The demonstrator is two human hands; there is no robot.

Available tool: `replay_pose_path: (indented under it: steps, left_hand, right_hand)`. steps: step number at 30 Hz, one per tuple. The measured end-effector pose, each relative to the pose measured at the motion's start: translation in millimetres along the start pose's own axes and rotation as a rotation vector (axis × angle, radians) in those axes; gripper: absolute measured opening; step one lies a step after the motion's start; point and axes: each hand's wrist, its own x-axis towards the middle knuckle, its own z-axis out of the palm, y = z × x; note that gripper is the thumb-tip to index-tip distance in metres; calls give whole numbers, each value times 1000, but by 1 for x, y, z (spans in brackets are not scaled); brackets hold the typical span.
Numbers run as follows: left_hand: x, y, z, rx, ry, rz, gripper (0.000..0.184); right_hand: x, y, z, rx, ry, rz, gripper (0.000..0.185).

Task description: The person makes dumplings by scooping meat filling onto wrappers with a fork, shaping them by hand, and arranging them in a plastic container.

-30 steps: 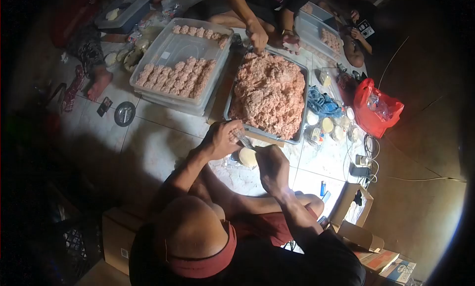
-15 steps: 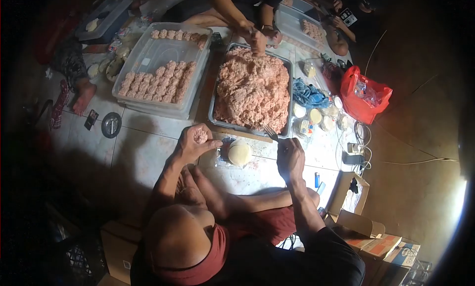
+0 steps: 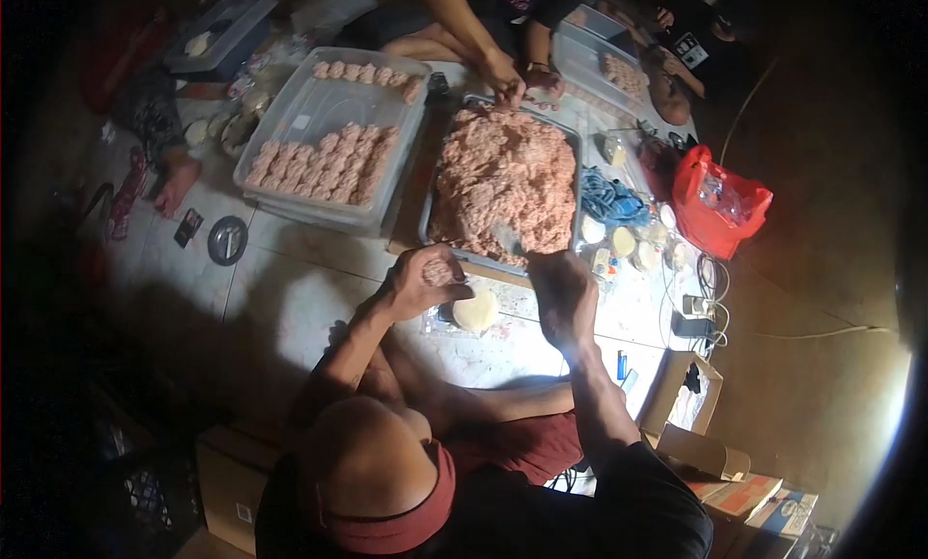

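Cupped in my left hand (image 3: pixel 421 279) is a lump of pink minced filling (image 3: pixel 438 272), with the fingers curled round it; whether a wrapper lies beneath it I cannot tell. My right hand (image 3: pixel 565 293) grips a fork (image 3: pixel 508 238), whose blurred tines reach the near part of the mince heap (image 3: pixel 503 182). That heap fills a grey tray (image 3: pixel 426 193). Just below and between my hands lies a stack of round pale wrappers (image 3: pixel 476 310) on plastic.
Left of the tray, a clear plastic bin (image 3: pixel 304 95) holds rows of shaped pieces. Another person's hands (image 3: pixel 505 80) are at the tray's far edge. To the right are a blue cloth (image 3: pixel 611 196), packs of wrappers (image 3: pixel 623 241), a red plastic bag (image 3: pixel 717 206) and cables.
My right hand has moved left and a little up, bringing the fork over the mince. My left hand has shifted right with its lump. The whole view has shifted slightly.
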Motion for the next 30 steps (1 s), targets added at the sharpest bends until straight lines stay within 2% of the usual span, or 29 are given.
replay_pose_path:
  steps: [1, 2, 4, 5, 6, 9, 11, 12, 13, 15, 16, 17, 19, 20, 21, 22, 23, 24, 25, 26, 27, 29, 30]
  left_hand:
    - [4, 2, 1, 169, -22, 73, 46]
    - [7, 2, 2, 171, -13, 64, 46]
    - [10, -1, 7, 275, 89, 177, 36]
    - [11, -2, 7, 328, 137, 234, 32]
    - [12, -1, 4, 332, 144, 231, 32]
    - [5, 14, 2, 330, 141, 127, 30]
    - [6, 23, 3, 348, 115, -13, 27]
    - [7, 25, 3, 399, 81, -60, 31]
    - [6, 27, 2, 401, 82, -61, 31]
    - [5, 32, -5, 164, 85, 101, 36]
    - [2, 33, -17, 181, 45, 42, 43]
    - [-1, 24, -19, 66, 70, 83, 40]
    - [-2, -39, -11, -51, 26, 50, 38]
    - [0, -26, -11, -47, 23, 53, 38]
    - [2, 2, -12, 150, 20, 95, 39]
    - [6, 23, -16, 351, 26, 139, 39]
    - [7, 31, -26, 356, 34, 136, 39]
    - [0, 33, -36, 185, 80, 28, 42]
    - [-12, 32, -44, 13, 122, -88, 44]
    - [-19, 15, -55, 149, 163, -72, 47]
    - [-24, 8, -66, 180, 149, -194, 55]
    - [-31, -24, -85, 489, 7, -232, 53]
    - [-36, -39, -83, 494, -5, -242, 53]
  right_hand:
    - [-7, -6, 6, 100, -48, 1, 5]
    - [-14, -14, 12, 200, -96, 8, 6]
    - [-26, 1, 30, 108, -140, -29, 6]
    - [-26, -14, 23, -39, -184, -94, 6]
    - [-25, -17, 13, -73, -198, -67, 5]
    - [-21, -38, -3, -29, -139, 27, 7]
    - [-22, -24, 19, 89, -122, -16, 8]
    - [-20, -21, 31, 76, -199, -46, 10]
    - [-19, -19, 35, 36, -225, -190, 8]
    - [-26, -24, 27, 74, -171, 20, 6]
    - [-29, -30, 22, 255, -101, 142, 4]
    - [-29, -34, 15, 146, -72, 139, 4]
    - [-31, -16, 32, 139, -171, 47, 7]
    - [-28, -9, 44, 124, -259, -34, 7]
    - [-28, -18, 42, 90, -269, 16, 6]
    - [-28, -24, 37, 156, -183, 13, 6]
    - [-30, -24, 30, 223, -102, 13, 6]
    - [-36, -12, 20, 325, -62, 19, 9]
    - [-34, -15, 8, 273, -24, 99, 12]
    - [-37, -7, -2, 325, -23, 167, 11]
    - [-40, 2, -13, 377, -23, 236, 11]
    - [-53, 31, -24, 340, -67, 305, 12]
    - [-59, 36, -26, 223, -85, 373, 15]
